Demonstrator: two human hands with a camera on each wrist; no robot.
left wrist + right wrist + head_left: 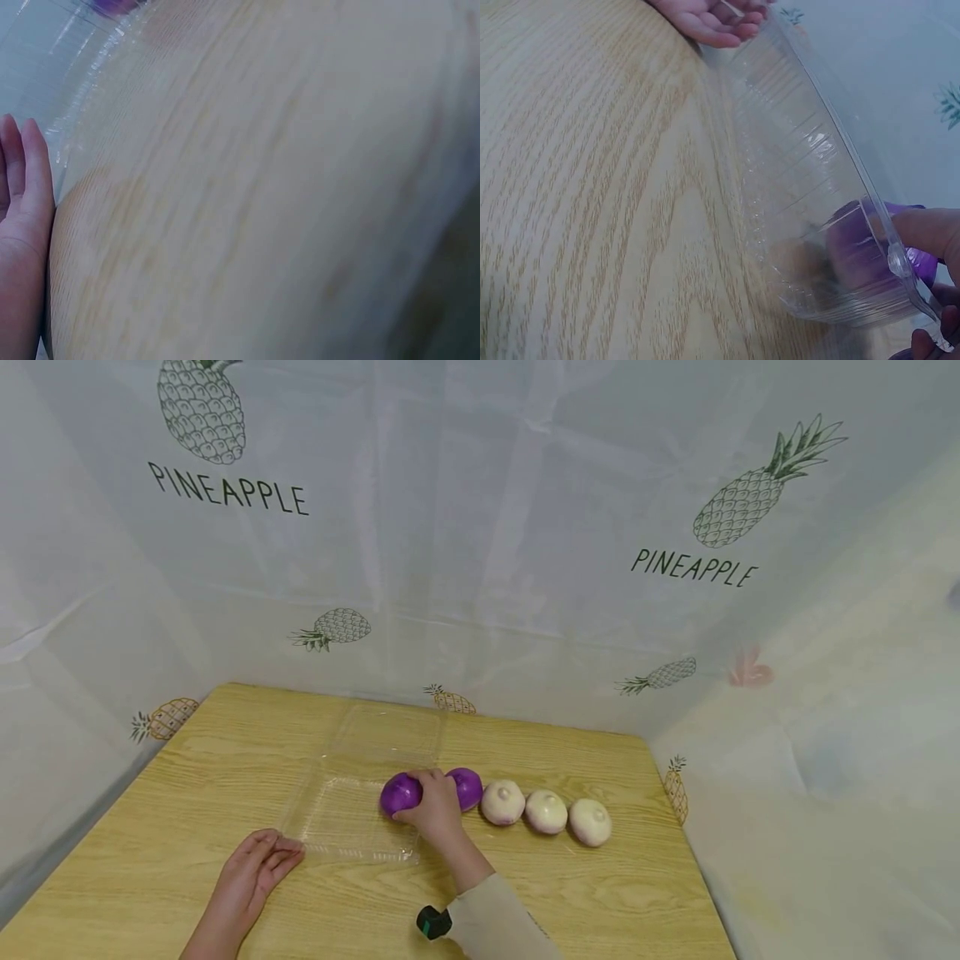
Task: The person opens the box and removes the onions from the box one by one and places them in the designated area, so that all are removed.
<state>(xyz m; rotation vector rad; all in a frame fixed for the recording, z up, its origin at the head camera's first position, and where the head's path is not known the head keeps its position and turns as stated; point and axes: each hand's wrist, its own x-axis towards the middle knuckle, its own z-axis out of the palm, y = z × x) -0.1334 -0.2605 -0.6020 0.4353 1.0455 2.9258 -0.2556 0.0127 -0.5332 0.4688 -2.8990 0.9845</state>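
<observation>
A clear plastic clamshell box point(337, 855) lies with its lid point(386, 727) folded back on the wooden table. At its near left corner, my left hand point(253, 870) holds the rim between thumb and fingers. My right hand point(437, 814) grips a round purple vegetable point(400, 795), onion-like, over the box's right side. In the right wrist view, the purple vegetable point(859, 240) shows through the clear wall, partly hidden by the fingers. A second purple vegetable point(467, 787) sits just beyond the right hand.
Three whitish round vegetables with small nubs, the first point(502, 802), the second point(546, 812) and the third point(590, 822), continue the row rightward. A pineapple-print curtain point(480, 568) hangs behind and beside the table point(600, 902). A small black device point(433, 922) is by the right sleeve.
</observation>
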